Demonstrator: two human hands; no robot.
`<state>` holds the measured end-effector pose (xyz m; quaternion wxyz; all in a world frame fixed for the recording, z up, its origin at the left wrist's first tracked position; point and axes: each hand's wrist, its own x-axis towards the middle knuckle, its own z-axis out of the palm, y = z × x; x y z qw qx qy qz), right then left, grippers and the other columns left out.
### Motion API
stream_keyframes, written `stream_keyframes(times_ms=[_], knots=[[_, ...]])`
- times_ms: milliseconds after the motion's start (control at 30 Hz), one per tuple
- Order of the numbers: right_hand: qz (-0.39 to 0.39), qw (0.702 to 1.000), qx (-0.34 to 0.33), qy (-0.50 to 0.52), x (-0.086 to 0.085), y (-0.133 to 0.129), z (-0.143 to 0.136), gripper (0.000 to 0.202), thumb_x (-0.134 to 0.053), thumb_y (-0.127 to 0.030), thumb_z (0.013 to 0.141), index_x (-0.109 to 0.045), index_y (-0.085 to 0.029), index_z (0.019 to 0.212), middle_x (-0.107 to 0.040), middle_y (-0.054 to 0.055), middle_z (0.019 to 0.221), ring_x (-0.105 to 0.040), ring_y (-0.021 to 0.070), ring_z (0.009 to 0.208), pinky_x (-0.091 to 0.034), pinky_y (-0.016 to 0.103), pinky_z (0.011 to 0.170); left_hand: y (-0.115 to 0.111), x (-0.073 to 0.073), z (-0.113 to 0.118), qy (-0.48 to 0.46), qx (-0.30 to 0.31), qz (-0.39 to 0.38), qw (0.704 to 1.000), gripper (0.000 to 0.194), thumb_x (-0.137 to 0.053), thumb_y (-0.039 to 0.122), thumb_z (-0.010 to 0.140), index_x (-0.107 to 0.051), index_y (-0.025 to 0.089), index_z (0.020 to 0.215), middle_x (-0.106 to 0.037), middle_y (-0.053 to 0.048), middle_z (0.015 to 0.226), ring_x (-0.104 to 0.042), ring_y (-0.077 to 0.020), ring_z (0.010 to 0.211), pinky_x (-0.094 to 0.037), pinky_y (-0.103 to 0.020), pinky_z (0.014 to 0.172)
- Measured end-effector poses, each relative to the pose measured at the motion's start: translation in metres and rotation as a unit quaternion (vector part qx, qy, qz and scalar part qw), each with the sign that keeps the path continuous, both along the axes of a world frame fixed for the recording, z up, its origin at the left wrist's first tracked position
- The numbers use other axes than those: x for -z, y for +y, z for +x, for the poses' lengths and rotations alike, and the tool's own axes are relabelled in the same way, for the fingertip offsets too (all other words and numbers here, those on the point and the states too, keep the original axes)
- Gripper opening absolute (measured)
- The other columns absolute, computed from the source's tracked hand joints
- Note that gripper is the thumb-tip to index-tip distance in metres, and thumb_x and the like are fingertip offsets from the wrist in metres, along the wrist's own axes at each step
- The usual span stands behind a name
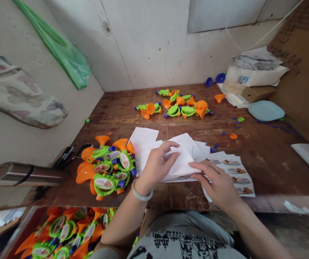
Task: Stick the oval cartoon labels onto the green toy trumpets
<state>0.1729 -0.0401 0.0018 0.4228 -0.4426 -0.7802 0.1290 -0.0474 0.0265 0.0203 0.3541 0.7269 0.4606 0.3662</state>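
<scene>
My right hand [216,181] pinches the edge of a white paper sheet [180,162] between thumb and fingers. My left hand [157,163], with a pale bangle at its wrist, rests over the same sheet, thumb and fingers apart. More white sheets lie under and behind both hands. Right of them is a sheet of stickers [234,174] printed with bears in rows, partly hidden by my right hand. To the left stands a cluster of green and orange toy trumpets [104,167] with oval labels on them.
Toy trumpets [188,109] without visible labels lie at the table's back. A steel flask [25,174] lies at left. A blue plate [266,110] and stacked papers [259,66] are at right. Labelled toys [68,230] fill a container below the table edge.
</scene>
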Motion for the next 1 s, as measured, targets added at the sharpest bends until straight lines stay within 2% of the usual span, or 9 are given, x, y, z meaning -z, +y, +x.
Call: stream_keyframes(times_ms=[200, 300, 400, 500, 567, 633, 767, 933, 1000], knots=[[0.084, 0.996, 0.034, 0.011, -0.007, -0.006, -0.006, 0.027, -0.058, -0.004, 0.098, -0.074, -0.024, 0.106, -0.07, 0.001, 0.091, -0.07, 0.0131, 0.082, -0.058, 0.022, 0.07, -0.006, -0.011, 0.007, 0.007, 0.017, 0.01, 1.0, 0.017, -0.064, 0.028, 0.096, -0.07, 0.023, 0.111, -0.07, 0.001, 0.087, -0.06, -0.0144, 0.074, -0.044, -0.026, 0.07], [0.151, 0.988, 0.044, 0.009, -0.008, -0.014, -0.004, 0.032, -0.061, -0.002, 0.096, -0.078, -0.028, 0.103, -0.061, -0.001, 0.089, -0.061, 0.0121, 0.076, -0.052, 0.024, 0.064, -0.001, -0.008, 0.005, -0.01, -0.021, -0.014, 1.0, 0.016, -0.062, 0.027, 0.096, -0.069, 0.022, 0.11, -0.063, 0.003, 0.077, -0.053, -0.0125, 0.065, -0.038, -0.024, 0.061], [0.182, 0.98, 0.057, 0.052, -0.01, -0.024, 0.002, 0.032, -0.065, -0.006, 0.095, -0.08, -0.034, 0.094, -0.053, 0.0, 0.094, -0.057, 0.0145, 0.083, -0.051, 0.03, 0.073, 0.007, -0.004, 0.001, -0.027, -0.078, -0.017, 0.996, 0.015, -0.061, 0.027, 0.095, -0.068, 0.022, 0.108, -0.058, 0.004, 0.072, -0.048, -0.012, 0.061, -0.035, -0.023, 0.056], [0.138, 0.977, 0.087, 0.137, -0.006, -0.026, 0.009, 0.039, -0.069, -0.014, 0.096, -0.076, -0.043, 0.12, -0.054, 0.004, 0.121, -0.059, 0.0209, 0.107, -0.055, 0.039, 0.091, 0.013, -0.004, -0.003, -0.045, -0.09, -0.016, 0.995, 0.014, -0.063, 0.027, 0.093, -0.068, 0.021, 0.105, -0.065, 0.001, 0.081, -0.054, -0.0131, 0.068, -0.039, -0.022, 0.059], [0.066, 0.985, 0.064, 0.146, 0.003, -0.021, 0.011, 0.063, -0.074, -0.024, 0.096, -0.056, -0.046, 0.152, -0.049, 0.007, 0.144, -0.055, 0.0281, 0.129, -0.058, 0.046, 0.099, 0.014, -0.006, -0.002, -0.06, -0.082, -0.022, 0.995, 0.015, -0.064, 0.029, 0.093, -0.067, 0.021, 0.105, -0.067, 0.0, 0.085, -0.055, -0.0132, 0.069, -0.041, -0.023, 0.06], [-0.007, 0.991, 0.01, 0.137, 0.016, -0.014, 0.01, 0.081, -0.073, -0.029, 0.098, -0.032, -0.044, 0.166, -0.045, 0.011, 0.154, -0.057, 0.0303, 0.134, -0.062, 0.048, 0.098, 0.014, -0.008, 0.0, -0.074, -0.077, -0.027, 0.994, 0.016, -0.064, 0.031, 0.094, -0.067, 0.02, 0.105, -0.067, 0.0, 0.084, -0.052, -0.0125, 0.066, -0.04, -0.023, 0.059], [-0.06, 0.983, -0.039, 0.171, 0.032, -0.008, 0.006, 0.074, -0.059, -0.022, 0.106, -0.026, -0.047, 0.167, -0.058, 0.011, 0.145, -0.075, 0.0183, 0.094, -0.069, 0.037, 0.079, 0.013, -0.009, 0.003, -0.088, -0.06, -0.037, 0.994, 0.017, -0.064, 0.033, 0.094, -0.067, 0.02, 0.105, -0.063, 0.001, 0.08, -0.051, -0.0127, 0.065, -0.039, -0.023, 0.057], [0.007, 0.996, -0.006, 0.091, 0.017, -0.013, 0.006, 0.07, -0.059, -0.017, 0.105, -0.033, -0.043, 0.165, -0.08, 0.003, 0.119, -0.081, 0.0213, 0.101, -0.069, 0.038, 0.089, 0.016, -0.004, 0.001, -0.023, -0.022, -0.04, 0.999, 0.016, -0.064, 0.032, 0.094, -0.069, 0.021, 0.106, -0.065, 0.0, 0.084, -0.053, -0.0141, 0.071, -0.041, -0.025, 0.064], [0.023, 0.998, 0.02, 0.052, 0.009, -0.014, 0.005, 0.068, -0.06, -0.016, 0.105, -0.037, -0.04, 0.164, -0.084, 0.0, 0.109, -0.082, 0.0198, 0.095, -0.069, 0.033, 0.086, 0.017, -0.002, 0.001, -0.015, -0.012, -0.038, 0.999, 0.016, -0.064, 0.031, 0.094, -0.069, 0.022, 0.106, -0.066, 0.0, 0.086, -0.055, -0.0147, 0.075, -0.042, -0.026, 0.068]])
